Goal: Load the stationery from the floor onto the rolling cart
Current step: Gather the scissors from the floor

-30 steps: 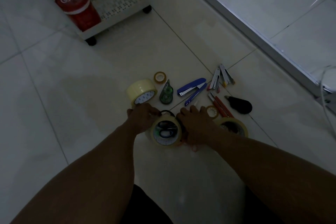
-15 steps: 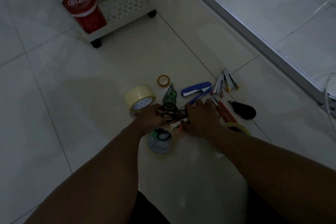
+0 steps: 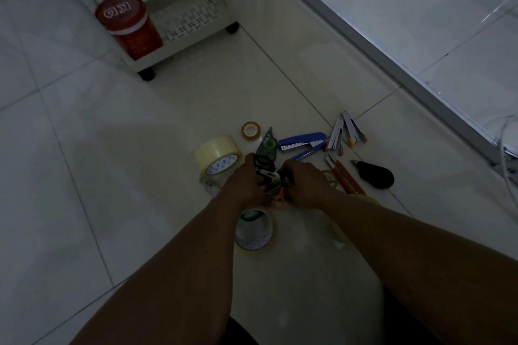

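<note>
Both hands meet over the middle of the scattered stationery on the floor: the left hand [image 3: 244,182] and the right hand [image 3: 305,185] have their fingers curled closed around a small bundle of scissors [image 3: 266,173], black loops toward the far side and an orange handle [image 3: 279,196] poking out on the near side. Exactly how many pairs are in the bundle is too dark to tell. Scissors are stiff, light and pointed, so the safe hold looks to be around the closed blades and handles together, gripped firmly so none slides out. The rest lies loose on the tile: a wide tape roll [image 3: 217,155] just left of the hands, another tape roll [image 3: 253,228] on the near side under the wrists, a small tape ring [image 3: 251,130], a green correction-tape dispenser [image 3: 267,144], a blue stapler [image 3: 302,143], utility knives [image 3: 346,130] and a black cutter [image 3: 375,173] toward the right. The rolls are rigid and light, easiest taken through the core; the knives want handling by the body. The rolling cart [image 3: 193,17] stands well apart toward the far left, a red tub [image 3: 127,25] on its shelf.
</note>
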A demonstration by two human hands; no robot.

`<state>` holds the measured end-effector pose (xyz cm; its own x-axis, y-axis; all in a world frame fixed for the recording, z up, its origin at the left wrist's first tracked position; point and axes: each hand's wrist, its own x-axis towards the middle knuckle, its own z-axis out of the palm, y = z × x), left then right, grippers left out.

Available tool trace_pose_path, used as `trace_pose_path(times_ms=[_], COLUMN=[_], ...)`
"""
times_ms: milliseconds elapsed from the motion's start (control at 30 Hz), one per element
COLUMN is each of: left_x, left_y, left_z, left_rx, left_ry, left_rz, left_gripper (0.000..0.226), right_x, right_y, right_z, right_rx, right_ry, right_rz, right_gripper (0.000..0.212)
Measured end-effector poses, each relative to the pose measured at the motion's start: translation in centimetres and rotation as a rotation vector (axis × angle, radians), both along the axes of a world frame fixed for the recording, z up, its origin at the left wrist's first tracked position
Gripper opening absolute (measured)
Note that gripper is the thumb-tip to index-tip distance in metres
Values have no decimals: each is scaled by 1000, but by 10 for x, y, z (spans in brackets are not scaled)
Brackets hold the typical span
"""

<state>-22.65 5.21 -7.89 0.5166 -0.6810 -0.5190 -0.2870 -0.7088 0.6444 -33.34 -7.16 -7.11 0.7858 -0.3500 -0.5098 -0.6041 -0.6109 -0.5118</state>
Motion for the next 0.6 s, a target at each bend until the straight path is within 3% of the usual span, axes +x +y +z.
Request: trace_pose_path(times_ms=[300, 467, 600], left_x=[2, 2, -2], left_y=[-1, 0, 0], left_z=[-5, -3, -2], left_rx=[-16, -140, -81], left_ry=[-106, -55, -26], left_rz=[-61, 59, 64], left_gripper=[60, 69, 77], right_x=[1, 10, 11], right_y=[-3, -21, -35], right_z=[3, 16, 30], right_rx=[101, 209, 227], right_ry=[30, -27, -68], right_rz=[77, -50, -154], right_gripper=[48, 45, 34])
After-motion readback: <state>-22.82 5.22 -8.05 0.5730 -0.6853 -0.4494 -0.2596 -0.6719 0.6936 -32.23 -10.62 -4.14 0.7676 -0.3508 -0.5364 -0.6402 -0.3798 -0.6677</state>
